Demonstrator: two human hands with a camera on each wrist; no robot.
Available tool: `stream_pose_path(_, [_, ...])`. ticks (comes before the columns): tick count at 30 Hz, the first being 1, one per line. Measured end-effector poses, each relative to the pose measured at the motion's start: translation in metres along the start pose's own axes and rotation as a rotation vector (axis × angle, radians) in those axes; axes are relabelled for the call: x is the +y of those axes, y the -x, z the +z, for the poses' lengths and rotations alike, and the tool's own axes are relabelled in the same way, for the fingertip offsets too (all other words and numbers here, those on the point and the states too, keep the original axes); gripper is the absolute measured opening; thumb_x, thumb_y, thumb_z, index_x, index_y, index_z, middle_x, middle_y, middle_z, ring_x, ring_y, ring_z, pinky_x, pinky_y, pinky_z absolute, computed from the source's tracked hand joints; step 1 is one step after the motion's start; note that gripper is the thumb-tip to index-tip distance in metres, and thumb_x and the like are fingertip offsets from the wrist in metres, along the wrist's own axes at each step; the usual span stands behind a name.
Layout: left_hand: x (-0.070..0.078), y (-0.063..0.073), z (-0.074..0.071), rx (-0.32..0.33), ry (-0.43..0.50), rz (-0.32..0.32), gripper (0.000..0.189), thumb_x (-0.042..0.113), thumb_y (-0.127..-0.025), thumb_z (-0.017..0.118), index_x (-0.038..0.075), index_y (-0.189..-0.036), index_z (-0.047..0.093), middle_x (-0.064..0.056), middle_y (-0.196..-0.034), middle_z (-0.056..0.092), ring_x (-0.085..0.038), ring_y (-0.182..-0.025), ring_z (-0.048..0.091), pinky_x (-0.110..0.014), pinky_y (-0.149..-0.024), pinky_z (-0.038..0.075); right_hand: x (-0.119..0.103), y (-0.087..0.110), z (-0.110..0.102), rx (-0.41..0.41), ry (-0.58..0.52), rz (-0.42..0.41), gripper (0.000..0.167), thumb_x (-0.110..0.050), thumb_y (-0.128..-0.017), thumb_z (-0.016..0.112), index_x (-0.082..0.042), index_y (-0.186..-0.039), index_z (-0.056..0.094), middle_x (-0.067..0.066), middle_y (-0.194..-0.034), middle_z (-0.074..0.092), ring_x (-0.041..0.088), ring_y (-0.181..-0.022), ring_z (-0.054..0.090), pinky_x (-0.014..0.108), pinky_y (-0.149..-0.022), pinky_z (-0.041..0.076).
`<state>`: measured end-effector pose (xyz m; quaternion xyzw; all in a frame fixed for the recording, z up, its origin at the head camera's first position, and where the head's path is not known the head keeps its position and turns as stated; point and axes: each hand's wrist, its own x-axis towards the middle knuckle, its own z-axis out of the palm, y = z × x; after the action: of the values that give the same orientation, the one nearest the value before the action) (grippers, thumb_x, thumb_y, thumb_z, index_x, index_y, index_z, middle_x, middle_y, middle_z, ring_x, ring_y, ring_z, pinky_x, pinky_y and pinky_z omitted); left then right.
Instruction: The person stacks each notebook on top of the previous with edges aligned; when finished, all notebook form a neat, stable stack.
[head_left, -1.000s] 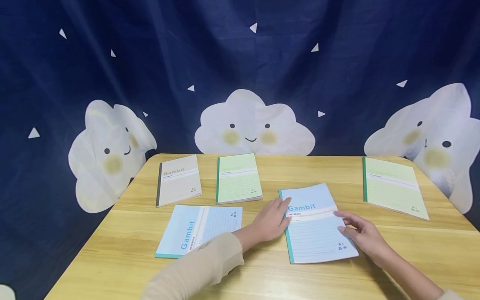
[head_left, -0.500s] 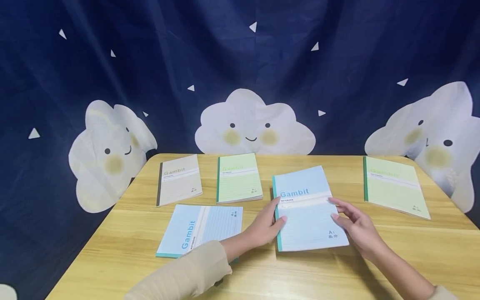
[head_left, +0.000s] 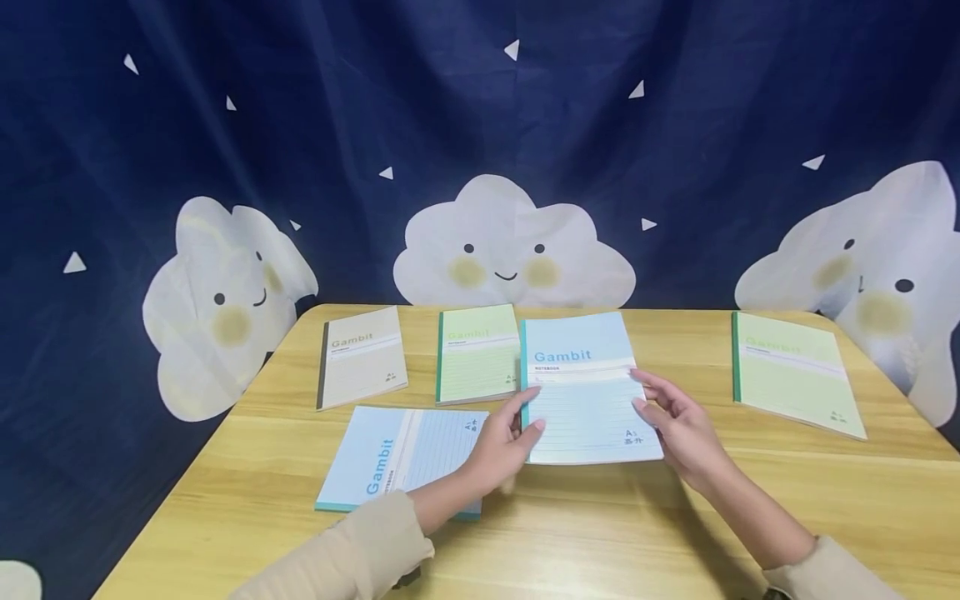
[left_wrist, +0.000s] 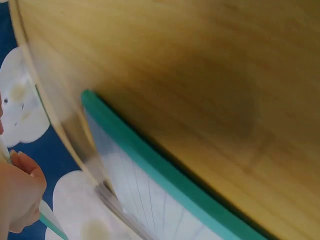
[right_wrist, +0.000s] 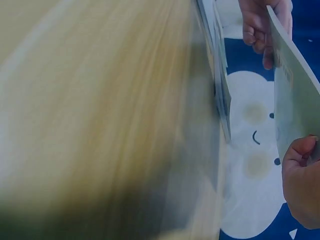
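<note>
A light blue "Gambit" notebook [head_left: 585, 417] with a teal spine is held up off the table, its front cover facing me. My left hand [head_left: 501, 446] pinches the spine edge, thumb on the cover. On the opposite edge, my right hand [head_left: 688, 442] grips it between thumb and fingers. The right wrist view catches the raised notebook [right_wrist: 295, 95] almost edge-on between both hands. Under my left forearm lies a second blue notebook [head_left: 423, 442], turned sideways; its teal spine [left_wrist: 160, 172] crosses the left wrist view.
Behind stand out a grey-beige notebook [head_left: 363, 358] and a green notebook [head_left: 476, 350], the latter partly covered by the raised one. Another green notebook [head_left: 798, 371] lies far right. The wooden table [head_left: 810, 508] ends at a dark blue cloud-patterned curtain [head_left: 330, 108].
The blue notebook has risen from the table and shifted left and away from me, carried by both hands. It now overlaps the middle green notebook in view. The other notebooks have stayed put.
</note>
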<state>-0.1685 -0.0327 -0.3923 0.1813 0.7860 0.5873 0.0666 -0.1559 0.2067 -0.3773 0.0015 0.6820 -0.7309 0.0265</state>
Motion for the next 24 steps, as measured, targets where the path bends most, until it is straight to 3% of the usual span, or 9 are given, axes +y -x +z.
stream_pose_path(2, [0.001, -0.001, -0.005, 0.02, 0.05, -0.004, 0.047, 0.007, -0.094, 0.05, 0.002, -0.139, 0.038, -0.009, -0.09, 0.055, -0.005, -0.061, 0.04, -0.012, -0.051, 0.035, -0.002, -0.003, 0.005, 0.003, -0.004, 0.005, 0.039, -0.011, -0.093, 0.055, -0.016, -0.131, 0.049, -0.012, -0.095, 0.053, -0.001, -0.081, 0.052, 0.01, -0.067, 0.047])
stream_pose_path(5, [-0.003, -0.004, -0.011, 0.066, 0.106, -0.007, 0.047, 0.006, -0.093, 0.05, 0.001, -0.139, 0.038, -0.018, -0.113, 0.054, -0.005, -0.068, 0.044, -0.012, -0.053, 0.038, -0.005, -0.008, 0.014, 0.01, -0.01, 0.012, 0.042, -0.011, -0.092, 0.055, -0.011, -0.133, 0.046, -0.013, -0.092, 0.053, -0.002, -0.077, 0.048, 0.008, -0.062, 0.042])
stream_pose_path(11, [-0.004, -0.008, -0.024, 0.173, 0.141, -0.022, 0.045, 0.004, -0.093, 0.05, 0.004, -0.137, 0.043, -0.018, -0.109, 0.052, -0.003, -0.055, 0.035, -0.013, -0.046, 0.031, -0.008, -0.017, 0.028, -0.033, 0.029, 0.041, 0.053, -0.014, -0.093, 0.054, -0.004, -0.141, 0.034, -0.013, -0.096, 0.053, -0.004, -0.07, 0.048, 0.009, -0.056, 0.039])
stream_pose_path(17, [-0.007, -0.014, -0.04, 0.263, 0.131, -0.01, 0.043, 0.004, -0.094, 0.049, 0.003, -0.137, 0.043, -0.022, -0.127, 0.052, 0.0, -0.062, 0.044, -0.012, -0.05, 0.038, -0.007, -0.024, 0.039, -0.141, 0.106, 0.024, 0.051, -0.008, -0.091, 0.053, -0.002, -0.139, 0.036, -0.001, -0.104, 0.046, 0.003, -0.069, 0.049, 0.016, -0.057, 0.042])
stream_pose_path(24, [-0.015, -0.025, -0.064, 0.314, 0.104, -0.039, 0.043, 0.005, -0.093, 0.05, 0.007, -0.136, 0.045, -0.021, -0.124, 0.053, -0.002, -0.058, 0.042, -0.013, -0.048, 0.036, -0.007, -0.037, 0.059, -0.167, 0.091, 0.038, 0.051, 0.0, -0.089, 0.051, 0.0, -0.138, 0.038, 0.008, -0.111, 0.042, 0.008, -0.066, 0.055, 0.017, -0.061, 0.047])
